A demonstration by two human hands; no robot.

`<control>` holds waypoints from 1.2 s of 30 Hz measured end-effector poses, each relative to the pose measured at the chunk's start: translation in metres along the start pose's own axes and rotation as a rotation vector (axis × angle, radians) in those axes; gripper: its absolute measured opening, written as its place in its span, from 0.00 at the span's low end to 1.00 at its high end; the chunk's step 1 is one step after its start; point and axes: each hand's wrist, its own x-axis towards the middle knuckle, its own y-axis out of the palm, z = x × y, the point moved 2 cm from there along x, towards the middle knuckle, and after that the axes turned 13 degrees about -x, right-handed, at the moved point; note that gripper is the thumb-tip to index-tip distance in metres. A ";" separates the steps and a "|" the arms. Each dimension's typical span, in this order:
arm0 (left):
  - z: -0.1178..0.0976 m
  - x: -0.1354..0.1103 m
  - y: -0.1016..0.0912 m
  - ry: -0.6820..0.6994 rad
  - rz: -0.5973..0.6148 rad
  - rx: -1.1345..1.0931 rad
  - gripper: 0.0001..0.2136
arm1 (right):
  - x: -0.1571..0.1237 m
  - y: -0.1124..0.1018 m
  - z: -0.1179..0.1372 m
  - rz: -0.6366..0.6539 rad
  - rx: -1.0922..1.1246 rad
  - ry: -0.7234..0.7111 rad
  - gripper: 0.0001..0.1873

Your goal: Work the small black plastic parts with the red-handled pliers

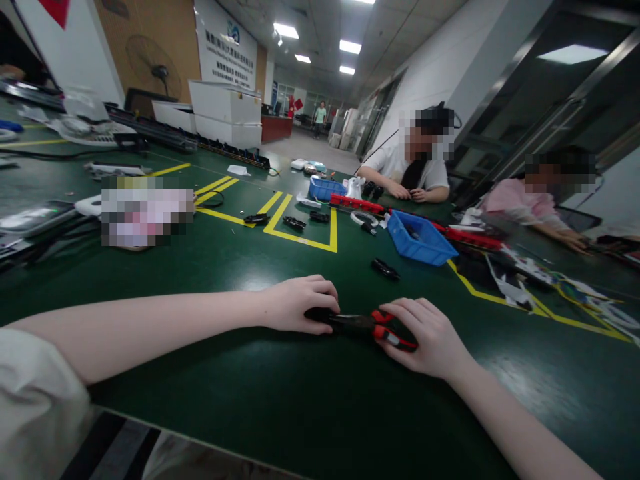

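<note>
My right hand (425, 337) is wrapped round the red-and-black handles of a pair of pliers (381, 325), whose dark jaws point left. My left hand (303, 305) is closed on a small black part (319, 314) at the tip of the pliers. Most of that part is hidden by my fingers, and I cannot tell whether the jaws grip it. Beyond my hands a black connector-like piece (385, 269) lies alone on the green table (240, 380). Similar black pieces (295, 223) lie farther off, by the yellow tape marks.
A blue bin (423, 240) stands ahead to the right, with a smaller blue bin (327, 189) behind it. Red strips (357, 203) and a white cable (364, 219) lie near them. A blurred phone-like object (147, 217) is at left. Two people sit across the table.
</note>
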 end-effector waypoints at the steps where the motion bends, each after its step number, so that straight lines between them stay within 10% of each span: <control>1: 0.001 0.000 0.000 -0.004 0.000 0.009 0.12 | -0.001 0.000 0.000 -0.002 -0.005 0.002 0.20; 36: -0.001 0.000 -0.001 -0.115 0.061 -0.133 0.12 | -0.002 0.004 -0.003 0.041 0.153 0.137 0.21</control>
